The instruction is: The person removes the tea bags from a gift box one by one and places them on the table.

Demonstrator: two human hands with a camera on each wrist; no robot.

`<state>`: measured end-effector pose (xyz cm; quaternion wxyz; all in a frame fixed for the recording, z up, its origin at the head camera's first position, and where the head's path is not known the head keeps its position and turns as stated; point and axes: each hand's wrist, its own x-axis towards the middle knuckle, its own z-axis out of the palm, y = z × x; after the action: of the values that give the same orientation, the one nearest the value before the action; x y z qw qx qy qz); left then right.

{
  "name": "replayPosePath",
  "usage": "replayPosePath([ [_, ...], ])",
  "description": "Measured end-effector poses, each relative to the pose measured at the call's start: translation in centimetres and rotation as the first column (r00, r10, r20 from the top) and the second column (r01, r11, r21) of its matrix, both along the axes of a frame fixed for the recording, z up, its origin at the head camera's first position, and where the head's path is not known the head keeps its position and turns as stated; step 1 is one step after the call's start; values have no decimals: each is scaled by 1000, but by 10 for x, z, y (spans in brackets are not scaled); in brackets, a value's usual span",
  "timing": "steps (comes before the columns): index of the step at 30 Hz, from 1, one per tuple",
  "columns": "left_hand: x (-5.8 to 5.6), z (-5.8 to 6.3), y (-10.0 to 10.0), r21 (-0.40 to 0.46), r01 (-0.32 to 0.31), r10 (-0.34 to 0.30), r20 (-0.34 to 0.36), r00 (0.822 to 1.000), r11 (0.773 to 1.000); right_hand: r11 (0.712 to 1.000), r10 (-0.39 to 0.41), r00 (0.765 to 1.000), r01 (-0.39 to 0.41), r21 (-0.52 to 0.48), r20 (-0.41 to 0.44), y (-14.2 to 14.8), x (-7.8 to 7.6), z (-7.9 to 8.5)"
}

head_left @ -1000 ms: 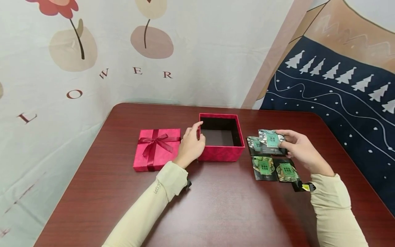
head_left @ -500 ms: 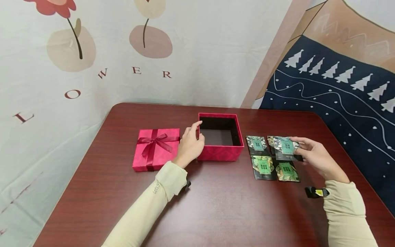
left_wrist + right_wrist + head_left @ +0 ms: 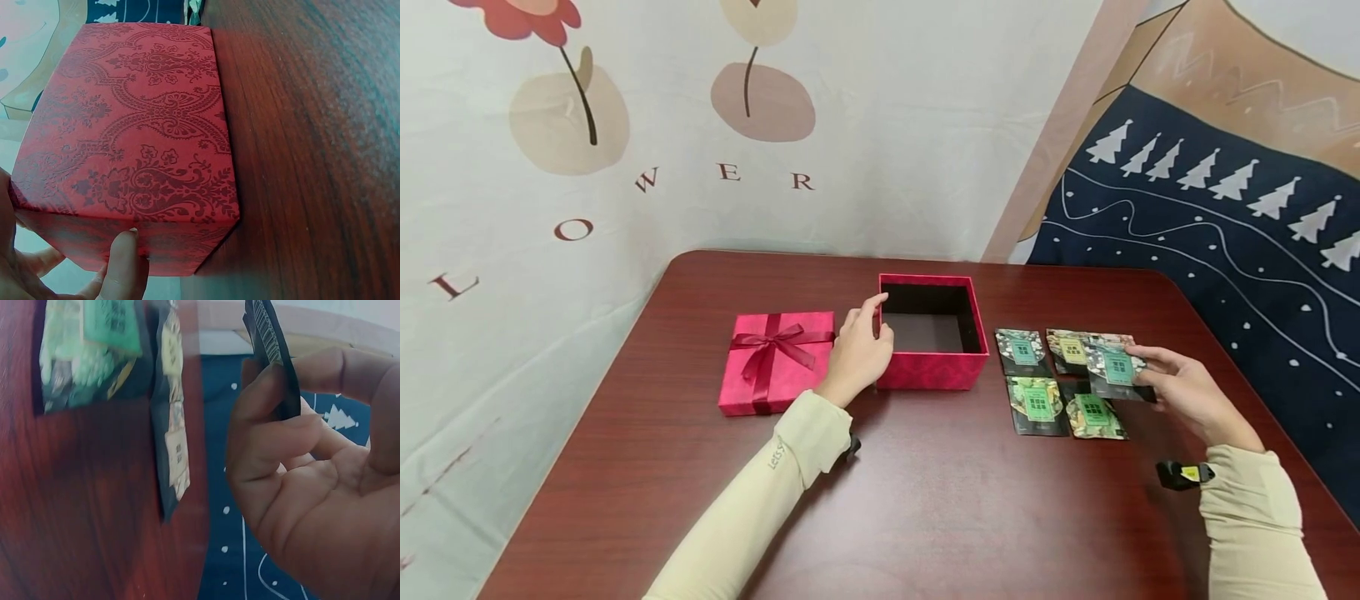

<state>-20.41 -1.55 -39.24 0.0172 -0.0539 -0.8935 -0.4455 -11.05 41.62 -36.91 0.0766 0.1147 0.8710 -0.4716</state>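
My left hand [image 3: 859, 352] rests against the left wall of an open red gift box [image 3: 925, 372]. In the left wrist view its thumb [image 3: 128, 262] presses the patterned outside of the box [image 3: 150, 119], with other fingers close to the rim. My right hand [image 3: 1195, 390] pinches a flat dark sachet [image 3: 1116, 371] with a teal label between thumb and fingers. In the right wrist view this sachet [image 3: 275, 350] appears edge-on, its barcode showing. It overlaps the back-row sachets, including a yellow-labelled sachet [image 3: 1066, 350]. In front lie two green-labelled sachets, one left [image 3: 1037, 406] and one right [image 3: 1097, 415].
A red lid [image 3: 775, 362] with a dark ribbon bow lies left of the box. Another teal-labelled sachet [image 3: 1022, 352] is just right of the box. The brown table [image 3: 955, 517] ends at a printed cloth [image 3: 880, 167] behind and a navy cloth [image 3: 1195, 225] at right.
My right hand has carried the held sachet rightward and slightly nearer, uncovering the teal-labelled and yellow-labelled sachets in the back row. My left hand stays at the box.
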Motion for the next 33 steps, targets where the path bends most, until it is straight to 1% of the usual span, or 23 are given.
replayPosePath([
  [3,0,1,0,-4,-1,1,-1,1000,1000,1000,-9,1000,9,-5,8,6,2,-3],
  [8,-1,-2,0,-12,-3,3,-5,1000,1000,999,-25,1000,25,-38,15,16,7,-8],
  [15,-1,-2,1,-3,-1,1,-15,1000,1000,999,-33,998,33,-10,45,28,13,-11],
  [22,-1,-1,0,0,1,-1,-14,1000,1000,998,-40,998,43,-50,55,41,20,-18],
  [29,-1,-1,0,-1,-3,3,0,1000,1000,999,-22,995,24,-22,97,50,24,-23],
  [33,-1,-1,1,-6,-7,7,-4,1000,1000,999,-13,995,17,-32,103,56,26,-26],
])
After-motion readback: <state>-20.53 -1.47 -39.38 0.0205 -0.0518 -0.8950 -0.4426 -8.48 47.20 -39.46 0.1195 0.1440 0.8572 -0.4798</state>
